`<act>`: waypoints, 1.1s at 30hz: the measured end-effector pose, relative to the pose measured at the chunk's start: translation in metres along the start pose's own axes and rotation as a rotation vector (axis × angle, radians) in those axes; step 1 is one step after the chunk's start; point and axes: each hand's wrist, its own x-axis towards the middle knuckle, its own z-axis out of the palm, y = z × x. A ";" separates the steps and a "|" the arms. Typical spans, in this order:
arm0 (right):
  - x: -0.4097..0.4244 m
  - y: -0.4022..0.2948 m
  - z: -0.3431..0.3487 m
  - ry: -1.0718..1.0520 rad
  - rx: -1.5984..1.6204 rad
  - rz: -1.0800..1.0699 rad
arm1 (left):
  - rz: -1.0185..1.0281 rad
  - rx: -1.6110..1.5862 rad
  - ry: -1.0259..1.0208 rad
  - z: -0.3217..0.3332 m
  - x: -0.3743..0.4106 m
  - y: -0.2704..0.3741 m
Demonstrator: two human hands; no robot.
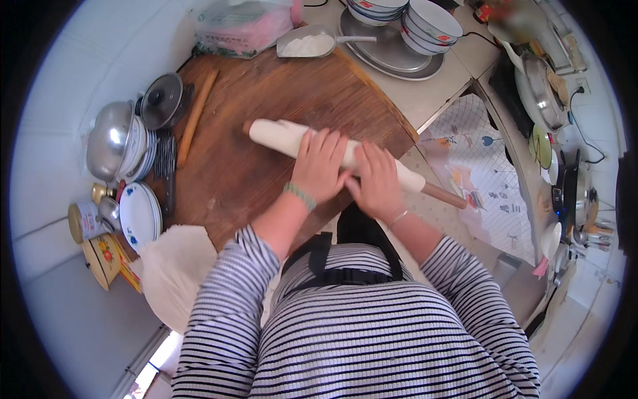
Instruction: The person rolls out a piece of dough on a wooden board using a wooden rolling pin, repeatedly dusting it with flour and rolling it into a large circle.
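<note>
A sheet of pale dough is wound around a long wooden rolling pin, whose bare ends show at both sides. It lies slantwise over a brown wooden board. My left hand rests on the dough-wrapped pin near its middle, fingers laid over the top. Beside it, my right hand presses on the same roll, the thumbs close together. Both palms are hidden. The pin's right end sticks out past the board's edge.
A second rolling pin lies at the board's left, near a cleaver, a lidded pot and stacked plates. A flour scoop and plastic bag are at the far edge. Bowls stand on metal trays.
</note>
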 end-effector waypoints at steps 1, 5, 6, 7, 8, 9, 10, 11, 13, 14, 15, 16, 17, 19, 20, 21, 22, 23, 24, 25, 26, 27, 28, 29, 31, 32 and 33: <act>-0.009 -0.004 0.005 -0.014 -0.012 -0.031 | 0.085 0.026 0.156 0.007 -0.014 -0.004; 0.020 0.012 0.013 -0.180 0.006 -0.005 | 0.124 -0.013 0.149 0.012 0.010 -0.025; 0.048 0.026 0.011 -0.337 0.064 0.098 | 0.074 -0.024 -0.009 0.004 0.039 -0.034; 0.073 0.041 0.011 -0.484 0.114 0.206 | 0.035 -0.036 -0.159 -0.003 0.071 -0.041; 0.095 0.056 0.015 -0.434 0.048 0.179 | -0.039 -0.023 -0.231 -0.005 0.098 -0.048; 0.119 0.071 0.021 -0.381 -0.013 0.153 | -0.114 -0.006 -0.305 -0.004 0.125 -0.057; 0.133 0.080 0.023 -0.329 -0.074 0.126 | -0.192 0.012 -0.377 -0.005 0.140 -0.061; 0.129 0.080 0.023 -0.255 -0.058 0.076 | -0.161 0.022 -0.233 -0.008 0.138 -0.063; 0.098 0.072 0.023 -0.126 -0.012 -0.009 | -0.096 0.035 0.027 0.000 0.107 -0.073; 0.072 0.072 0.021 -0.098 0.082 -0.038 | -0.160 0.001 0.041 0.001 0.084 -0.080; 0.063 0.070 0.019 -0.095 0.058 -0.048 | -0.074 0.038 0.102 -0.001 0.060 -0.085; 0.056 0.065 0.016 -0.097 0.032 -0.065 | -0.050 0.074 0.107 -0.003 0.053 -0.088; 0.052 0.063 0.014 -0.100 0.004 -0.080 | -0.024 0.107 0.111 -0.003 0.048 -0.090; 0.086 0.072 0.019 -0.136 -0.003 -0.006 | -0.035 0.077 0.068 -0.002 0.069 -0.103; 0.108 0.074 0.018 -0.240 0.000 0.064 | -0.040 0.065 0.060 -0.004 0.088 -0.117; 0.115 0.076 0.019 -0.361 0.000 0.149 | -0.069 0.088 -0.019 -0.007 0.106 -0.120; 0.120 0.078 0.022 -0.360 -0.019 0.141 | -0.126 0.075 -0.066 -0.009 0.114 -0.122; 0.128 0.081 0.024 -0.346 -0.042 0.126 | -0.181 0.071 -0.101 -0.012 0.117 -0.123; 0.127 0.081 0.024 -0.337 -0.065 0.122 | -0.190 0.077 -0.099 -0.011 0.110 -0.118; 0.117 0.074 0.023 -0.334 -0.047 0.094 | -0.200 0.085 -0.096 -0.013 0.096 -0.112; 0.100 0.063 0.025 -0.330 -0.027 0.064 | -0.212 0.096 -0.093 -0.016 0.077 -0.105; 0.078 0.059 0.025 -0.325 -0.017 0.054 | -0.186 0.061 -0.099 -0.017 0.051 -0.091; 0.052 0.043 0.023 -0.395 0.035 0.033 | -0.188 0.021 -0.090 -0.019 0.013 -0.079; 0.024 0.023 0.024 -0.363 0.022 -0.102 | -0.116 0.001 0.061 -0.019 -0.035 -0.072; -0.011 -0.030 0.014 -0.477 0.144 -0.096 | -0.225 -0.019 -0.053 -0.037 -0.122 -0.052; -0.016 -0.043 0.010 -0.492 0.137 -0.100 | -0.216 -0.043 -0.039 -0.048 -0.144 -0.047; -0.018 -0.054 0.006 -0.508 0.132 -0.110 | -0.174 -0.011 -0.036 -0.053 -0.141 -0.053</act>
